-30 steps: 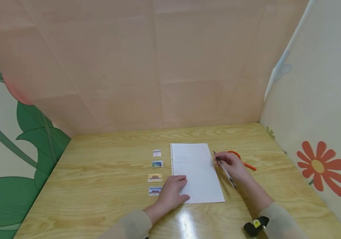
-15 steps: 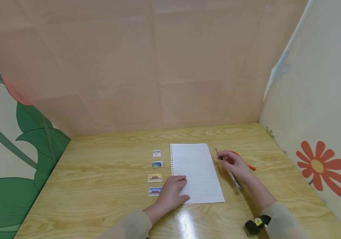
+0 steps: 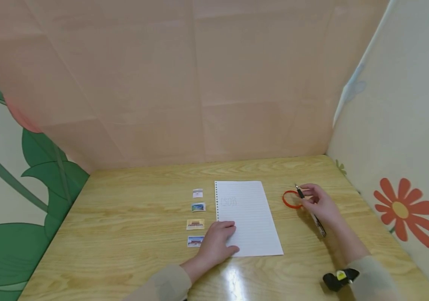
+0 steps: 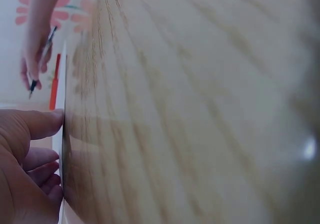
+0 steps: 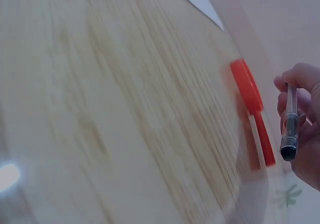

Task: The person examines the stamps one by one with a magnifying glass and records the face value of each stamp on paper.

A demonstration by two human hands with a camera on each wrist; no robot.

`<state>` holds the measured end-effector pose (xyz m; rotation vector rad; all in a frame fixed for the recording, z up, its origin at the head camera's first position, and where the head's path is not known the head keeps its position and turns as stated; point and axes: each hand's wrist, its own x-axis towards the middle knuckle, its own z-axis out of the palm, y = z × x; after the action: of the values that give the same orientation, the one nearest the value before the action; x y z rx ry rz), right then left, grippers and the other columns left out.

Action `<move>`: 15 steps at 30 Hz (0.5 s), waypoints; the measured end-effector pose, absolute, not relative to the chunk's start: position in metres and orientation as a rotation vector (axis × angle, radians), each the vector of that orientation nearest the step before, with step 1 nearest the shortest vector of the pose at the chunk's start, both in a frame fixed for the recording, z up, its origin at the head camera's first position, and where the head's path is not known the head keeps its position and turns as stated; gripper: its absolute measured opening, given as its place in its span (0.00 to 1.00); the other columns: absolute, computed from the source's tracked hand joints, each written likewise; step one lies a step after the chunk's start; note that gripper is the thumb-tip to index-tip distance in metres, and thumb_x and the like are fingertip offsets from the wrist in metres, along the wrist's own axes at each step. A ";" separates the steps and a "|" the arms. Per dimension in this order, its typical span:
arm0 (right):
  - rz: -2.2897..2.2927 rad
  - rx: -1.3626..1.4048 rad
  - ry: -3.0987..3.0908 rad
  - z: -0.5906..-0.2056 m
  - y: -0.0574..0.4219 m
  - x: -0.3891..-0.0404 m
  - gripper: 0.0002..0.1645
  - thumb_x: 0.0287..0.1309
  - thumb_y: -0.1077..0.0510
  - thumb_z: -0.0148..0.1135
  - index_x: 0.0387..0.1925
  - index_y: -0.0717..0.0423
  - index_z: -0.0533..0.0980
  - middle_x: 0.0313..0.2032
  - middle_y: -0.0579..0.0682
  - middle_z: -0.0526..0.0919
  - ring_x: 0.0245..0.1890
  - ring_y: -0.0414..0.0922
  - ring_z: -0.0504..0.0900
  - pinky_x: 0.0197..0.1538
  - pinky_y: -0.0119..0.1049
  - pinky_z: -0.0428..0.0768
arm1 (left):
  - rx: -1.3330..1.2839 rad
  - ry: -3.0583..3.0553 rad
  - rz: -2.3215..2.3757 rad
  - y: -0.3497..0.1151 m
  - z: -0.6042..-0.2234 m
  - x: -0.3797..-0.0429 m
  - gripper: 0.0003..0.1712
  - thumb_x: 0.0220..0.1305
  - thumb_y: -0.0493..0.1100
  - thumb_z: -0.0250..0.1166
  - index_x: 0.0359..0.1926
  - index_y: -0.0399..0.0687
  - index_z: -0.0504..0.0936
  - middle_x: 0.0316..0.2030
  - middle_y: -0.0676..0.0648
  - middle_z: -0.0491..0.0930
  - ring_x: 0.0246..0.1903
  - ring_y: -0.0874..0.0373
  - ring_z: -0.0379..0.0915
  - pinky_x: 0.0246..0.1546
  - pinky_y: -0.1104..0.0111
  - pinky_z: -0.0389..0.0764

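Left hand resting palm down, right hand aloft in a pinch, well apart

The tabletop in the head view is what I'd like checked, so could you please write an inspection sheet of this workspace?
Surface: wood-grain tabletop, with a bright reflection near the person.
Job's things: ruled paper with faint writing and holes along its left edge; pen, apart from the paper.
Clutter: four small picture cards in a column left of the paper; red ring with a handle on the right.
Grips: left grip rests on the paper; right grip holds the pen.
Cables: nothing seen.
Surroundings: plain pinkish backdrop; printed red flower on the right wall.
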<state>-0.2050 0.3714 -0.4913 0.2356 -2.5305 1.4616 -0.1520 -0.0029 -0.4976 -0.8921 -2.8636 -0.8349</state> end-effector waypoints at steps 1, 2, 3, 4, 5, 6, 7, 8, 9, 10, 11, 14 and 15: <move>1.440 0.219 -2.538 -0.491 0.376 -0.204 0.26 0.60 0.73 0.61 0.60 0.71 0.67 0.44 0.72 0.79 0.26 0.42 0.78 0.25 0.31 0.78 | -0.894 -2.861 -0.828 -0.003 -0.497 -0.152 0.33 0.51 0.48 0.77 0.57 0.38 0.81 0.60 0.48 0.77 0.60 0.51 0.70 0.64 0.63 0.67; 1.405 0.198 -2.548 -0.490 0.381 -0.204 0.26 0.60 0.72 0.62 0.60 0.70 0.68 0.44 0.71 0.79 0.26 0.42 0.78 0.25 0.31 0.78 | -0.896 -2.859 -0.823 -0.003 -0.498 -0.152 0.33 0.51 0.48 0.77 0.57 0.38 0.81 0.60 0.48 0.77 0.60 0.51 0.70 0.64 0.63 0.67; 1.371 0.178 -2.563 -0.489 0.386 -0.203 0.26 0.60 0.72 0.62 0.60 0.70 0.68 0.44 0.71 0.79 0.26 0.41 0.77 0.25 0.31 0.77 | -0.896 -2.858 -0.821 -0.003 -0.498 -0.152 0.33 0.51 0.48 0.77 0.57 0.38 0.81 0.60 0.48 0.77 0.60 0.51 0.70 0.64 0.63 0.67; 1.334 0.160 -2.579 -0.488 0.390 -0.202 0.26 0.60 0.71 0.63 0.60 0.69 0.68 0.44 0.70 0.80 0.26 0.40 0.76 0.25 0.30 0.77 | -0.896 -2.861 -0.818 -0.003 -0.497 -0.152 0.33 0.51 0.48 0.77 0.57 0.38 0.81 0.60 0.48 0.77 0.60 0.51 0.70 0.64 0.63 0.67; 1.293 0.142 -2.592 -0.488 0.395 -0.201 0.27 0.60 0.70 0.64 0.60 0.68 0.69 0.44 0.69 0.80 0.27 0.38 0.76 0.25 0.30 0.76 | -0.897 -2.864 -0.815 -0.003 -0.497 -0.152 0.33 0.51 0.48 0.77 0.57 0.38 0.81 0.60 0.48 0.77 0.60 0.51 0.70 0.64 0.63 0.67; 1.262 0.129 -2.603 -0.488 0.399 -0.201 0.27 0.60 0.69 0.64 0.60 0.68 0.70 0.44 0.69 0.80 0.27 0.38 0.76 0.25 0.30 0.76 | -0.897 -2.868 -0.815 -0.003 -0.497 -0.152 0.34 0.51 0.48 0.77 0.58 0.39 0.81 0.60 0.48 0.77 0.60 0.51 0.70 0.64 0.63 0.67; 1.241 0.115 -2.613 -0.488 0.403 -0.200 0.27 0.60 0.68 0.64 0.60 0.67 0.70 0.44 0.69 0.80 0.28 0.37 0.76 0.25 0.31 0.76 | -0.895 -2.874 -0.816 -0.003 -0.497 -0.152 0.34 0.51 0.48 0.78 0.58 0.39 0.81 0.60 0.48 0.77 0.60 0.51 0.70 0.64 0.63 0.67; 1.215 0.098 -2.629 -0.487 0.407 -0.199 0.27 0.61 0.67 0.64 0.61 0.66 0.70 0.45 0.68 0.80 0.28 0.36 0.75 0.25 0.31 0.76 | -0.894 -2.879 -0.815 -0.003 -0.497 -0.152 0.34 0.51 0.48 0.78 0.58 0.39 0.81 0.60 0.48 0.77 0.60 0.51 0.70 0.64 0.63 0.67; 1.191 0.083 -2.645 -0.488 0.410 -0.199 0.27 0.61 0.66 0.64 0.61 0.66 0.71 0.45 0.68 0.79 0.28 0.35 0.75 0.26 0.31 0.77 | -0.894 -2.883 -0.814 -0.002 -0.497 -0.152 0.35 0.50 0.49 0.78 0.58 0.39 0.81 0.61 0.48 0.76 0.60 0.50 0.70 0.64 0.63 0.67; 1.164 0.067 -2.656 -0.487 0.413 -0.198 0.27 0.61 0.65 0.64 0.61 0.65 0.71 0.46 0.68 0.80 0.29 0.34 0.75 0.26 0.31 0.77 | -0.892 -2.890 -0.819 -0.003 -0.497 -0.152 0.35 0.50 0.49 0.78 0.58 0.39 0.80 0.61 0.48 0.76 0.60 0.50 0.69 0.65 0.62 0.66; 1.137 0.051 -2.667 -0.487 0.415 -0.197 0.27 0.62 0.64 0.65 0.62 0.64 0.71 0.46 0.67 0.80 0.29 0.32 0.75 0.26 0.31 0.77 | -0.889 -2.897 -0.838 -0.003 -0.496 -0.152 0.35 0.51 0.48 0.77 0.58 0.39 0.80 0.61 0.48 0.76 0.61 0.50 0.69 0.65 0.62 0.66; 1.071 0.002 -2.685 -0.488 0.422 -0.196 0.26 0.62 0.62 0.65 0.62 0.62 0.72 0.46 0.66 0.80 0.30 0.29 0.74 0.27 0.31 0.77 | -0.875 -2.905 -0.927 -0.004 -0.496 -0.153 0.35 0.52 0.47 0.77 0.59 0.39 0.80 0.61 0.47 0.76 0.61 0.49 0.69 0.65 0.61 0.66; 1.051 -0.009 -2.683 -0.489 0.424 -0.197 0.26 0.62 0.62 0.65 0.61 0.62 0.73 0.46 0.66 0.81 0.30 0.29 0.74 0.26 0.31 0.77 | -0.870 -2.905 -0.962 -0.004 -0.496 -0.154 0.34 0.52 0.47 0.76 0.60 0.39 0.79 0.61 0.47 0.76 0.61 0.48 0.69 0.65 0.60 0.66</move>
<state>-0.1967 0.4238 -0.4894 -0.0089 -2.6830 1.0511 -0.1536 -0.0040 -0.4959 -0.8702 -2.9046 -0.9624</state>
